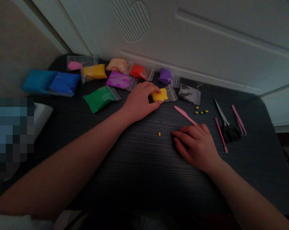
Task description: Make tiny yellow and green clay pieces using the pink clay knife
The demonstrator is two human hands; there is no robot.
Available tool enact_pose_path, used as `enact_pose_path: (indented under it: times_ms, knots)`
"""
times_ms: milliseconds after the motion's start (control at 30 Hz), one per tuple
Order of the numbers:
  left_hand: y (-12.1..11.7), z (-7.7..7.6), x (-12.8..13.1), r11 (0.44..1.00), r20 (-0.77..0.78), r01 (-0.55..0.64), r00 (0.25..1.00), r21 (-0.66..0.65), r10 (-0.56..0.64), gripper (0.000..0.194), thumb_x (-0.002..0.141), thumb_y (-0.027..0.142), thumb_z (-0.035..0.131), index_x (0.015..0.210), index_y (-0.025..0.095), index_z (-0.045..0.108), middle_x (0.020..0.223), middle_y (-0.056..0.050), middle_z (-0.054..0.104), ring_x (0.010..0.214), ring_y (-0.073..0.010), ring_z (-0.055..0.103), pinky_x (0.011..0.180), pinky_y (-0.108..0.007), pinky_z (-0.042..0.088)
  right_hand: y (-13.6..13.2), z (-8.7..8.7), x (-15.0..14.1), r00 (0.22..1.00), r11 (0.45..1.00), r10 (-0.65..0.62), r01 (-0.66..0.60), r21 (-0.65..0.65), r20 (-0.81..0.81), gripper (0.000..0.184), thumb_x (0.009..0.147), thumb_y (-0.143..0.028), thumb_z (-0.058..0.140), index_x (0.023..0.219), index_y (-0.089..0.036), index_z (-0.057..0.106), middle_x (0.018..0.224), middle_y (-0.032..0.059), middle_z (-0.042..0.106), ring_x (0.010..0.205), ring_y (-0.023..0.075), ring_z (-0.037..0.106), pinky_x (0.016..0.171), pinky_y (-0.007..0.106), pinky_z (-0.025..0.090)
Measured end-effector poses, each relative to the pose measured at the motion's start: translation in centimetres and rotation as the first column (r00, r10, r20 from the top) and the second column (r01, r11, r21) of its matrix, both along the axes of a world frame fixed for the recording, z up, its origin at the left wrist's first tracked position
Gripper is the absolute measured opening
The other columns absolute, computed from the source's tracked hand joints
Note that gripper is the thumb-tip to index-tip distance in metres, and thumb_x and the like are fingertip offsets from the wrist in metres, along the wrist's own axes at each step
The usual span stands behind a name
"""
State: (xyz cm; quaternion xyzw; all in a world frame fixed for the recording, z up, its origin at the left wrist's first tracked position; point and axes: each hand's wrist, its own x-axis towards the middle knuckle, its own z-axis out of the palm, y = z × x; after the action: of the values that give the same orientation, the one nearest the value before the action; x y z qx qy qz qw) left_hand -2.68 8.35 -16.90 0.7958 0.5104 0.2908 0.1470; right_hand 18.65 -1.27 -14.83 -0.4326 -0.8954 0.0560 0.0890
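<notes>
My left hand (142, 100) reaches across the dark table, its thumb and fingers closed around the near end of a small zip bag of yellow clay (160, 95). My right hand (198, 143) rests on the tabletop with fingers stretched out and holds nothing. Just beyond it lies a pink plastic knife (184, 114), its near end by the knuckles. Left of the right fingertips are a tiny yellow piece (159, 134) and a smaller green speck (161, 121). Several little yellow-and-green pieces (201, 112) sit together past the knife.
Bags of green (100, 98), magenta (118, 80), purple (165, 76), grey (189, 93) and blue clay (64, 83) lie along the back and left. Black-handled scissors (227, 124), a pink stick tool (221, 135) and pink tweezers (239, 119) are at right. A white panel (206, 48) stands behind.
</notes>
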Motion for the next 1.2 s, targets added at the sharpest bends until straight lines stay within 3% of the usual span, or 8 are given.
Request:
enact_pose_path:
  times_ms: [733,933,1200]
  knots:
    - [-0.06,0.1,0.11,1.0,0.0,-0.012,1.0,-0.012,0.012,0.026,0.071,0.03,0.055,0.094,0.018,0.054,0.101,-0.003,0.053,0.097,-0.019,0.047,0.088,-0.035,0.035,-0.17,0.01,0.09,0.998,0.999,0.053,-0.053,0.011,0.018,0.027,0.081,-0.028,0.047,0.105,-0.023,0.058,0.092,0.004,0.059,0.08,0.0178,0.048,0.073,0.037,0.03]
    - [0.03,-0.08,0.01,1.0,0.001,0.007,1.0,0.019,-0.007,0.027,0.071,0.03,0.055,0.095,0.017,0.054,0.101,-0.004,0.053,0.096,-0.0186,0.047,0.088,-0.034,0.035,-0.14,0.01,0.07,1.0,1.0,0.007,-0.007,0.025,0.013,0.026,0.081,-0.028,0.047,0.103,-0.021,0.059,0.091,0.0045,0.059,0.08,0.0179,0.048,0.073,0.036,0.03]
    - [0.09,-0.29,-0.09,0.999,-0.009,0.012,1.0,0.053,-0.012,0.027,0.071,0.031,0.055,0.094,0.017,0.054,0.1,-0.003,0.054,0.095,-0.0173,0.048,0.086,-0.032,0.036,-0.14,-0.13,0.04,0.999,0.999,0.034,-0.034,0.023,-0.001,0.026,0.08,-0.028,0.048,0.103,-0.022,0.058,0.091,0.0032,0.059,0.08,0.0174,0.048,0.073,0.036,0.031]
